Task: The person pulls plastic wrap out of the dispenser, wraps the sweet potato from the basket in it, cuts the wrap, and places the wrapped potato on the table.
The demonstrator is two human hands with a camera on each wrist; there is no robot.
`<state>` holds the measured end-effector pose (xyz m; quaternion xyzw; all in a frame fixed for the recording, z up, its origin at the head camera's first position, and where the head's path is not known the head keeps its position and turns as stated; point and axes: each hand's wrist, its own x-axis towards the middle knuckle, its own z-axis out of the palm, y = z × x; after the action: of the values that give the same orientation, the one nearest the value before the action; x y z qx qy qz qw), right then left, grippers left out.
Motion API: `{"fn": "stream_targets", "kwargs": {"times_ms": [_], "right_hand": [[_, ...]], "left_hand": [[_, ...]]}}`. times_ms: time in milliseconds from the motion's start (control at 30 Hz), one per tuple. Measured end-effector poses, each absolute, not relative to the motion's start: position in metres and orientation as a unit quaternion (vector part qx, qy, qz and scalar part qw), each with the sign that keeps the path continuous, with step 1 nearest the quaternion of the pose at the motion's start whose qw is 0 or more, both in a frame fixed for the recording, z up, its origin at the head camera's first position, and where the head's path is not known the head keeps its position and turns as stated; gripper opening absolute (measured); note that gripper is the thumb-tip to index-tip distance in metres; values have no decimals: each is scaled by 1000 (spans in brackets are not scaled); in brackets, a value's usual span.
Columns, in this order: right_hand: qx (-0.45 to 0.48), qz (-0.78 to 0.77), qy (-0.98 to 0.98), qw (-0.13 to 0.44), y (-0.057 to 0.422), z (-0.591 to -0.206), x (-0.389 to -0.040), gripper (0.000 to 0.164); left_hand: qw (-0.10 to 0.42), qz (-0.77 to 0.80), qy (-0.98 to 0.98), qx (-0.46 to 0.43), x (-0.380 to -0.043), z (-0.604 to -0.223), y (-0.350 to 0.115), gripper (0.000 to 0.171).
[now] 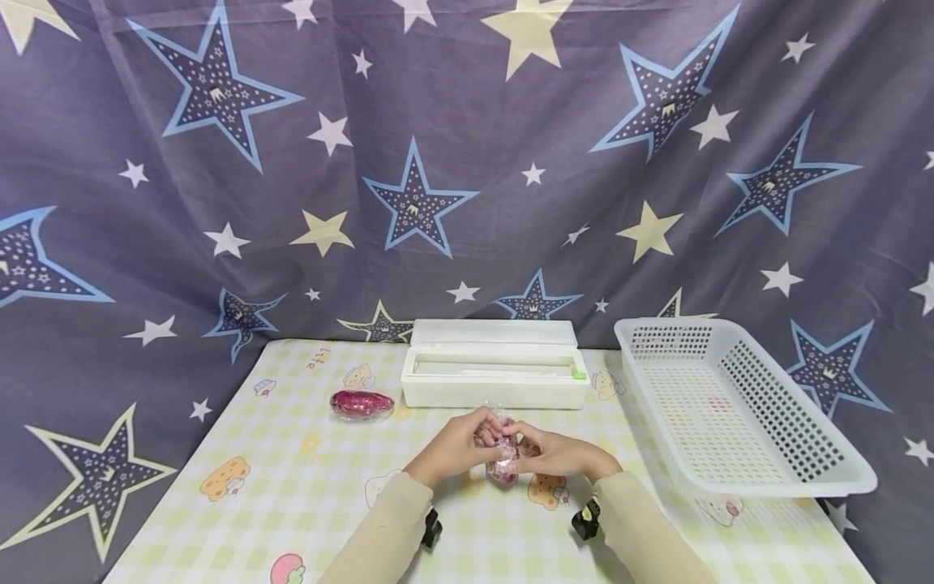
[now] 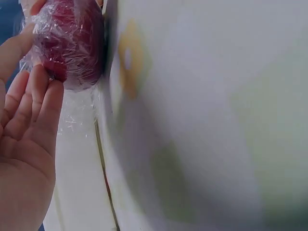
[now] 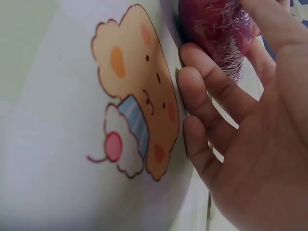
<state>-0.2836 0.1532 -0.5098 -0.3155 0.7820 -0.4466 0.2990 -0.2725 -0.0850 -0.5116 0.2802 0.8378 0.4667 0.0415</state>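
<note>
A rounded, dark red, vegetable-like thing [image 1: 503, 466] wrapped in crinkled clear cling film is held low over the table, between both hands. My left hand [image 1: 464, 443] holds its left side, thumb and fingers at the loose film. From the other side my right hand [image 1: 556, 451] grips it, with thumb and forefinger against the film. In the left wrist view, the film bunches around the red thing [image 2: 72, 43] beside the fingertips. The right wrist view shows its smooth red skin [image 3: 204, 21] under the wrap, and the other fingers lie at the tablecloth.
Behind the hands stands a white cling film dispenser [image 1: 492, 395] with its lid raised. A longer dark red wrapped piece [image 1: 362, 404] lies to its left. At the right is a white perforated plastic basket [image 1: 773, 484]. A starry curtain [image 1: 467, 122] hangs behind the checked tablecloth [image 1: 277, 454].
</note>
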Motion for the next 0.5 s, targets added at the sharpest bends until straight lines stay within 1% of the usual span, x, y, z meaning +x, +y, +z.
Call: {"fn": "stream_targets", "kwargs": {"times_ms": [233,500], "right_hand": [[-325,-430,794,282,153,-509,-283,44],[-310,-426,805,275,153,-510,-284,38]], "left_hand": [[24,471,839,271,-277,-517,-86,25],[22,490,835,248,-278,-520,-85,18]]}}
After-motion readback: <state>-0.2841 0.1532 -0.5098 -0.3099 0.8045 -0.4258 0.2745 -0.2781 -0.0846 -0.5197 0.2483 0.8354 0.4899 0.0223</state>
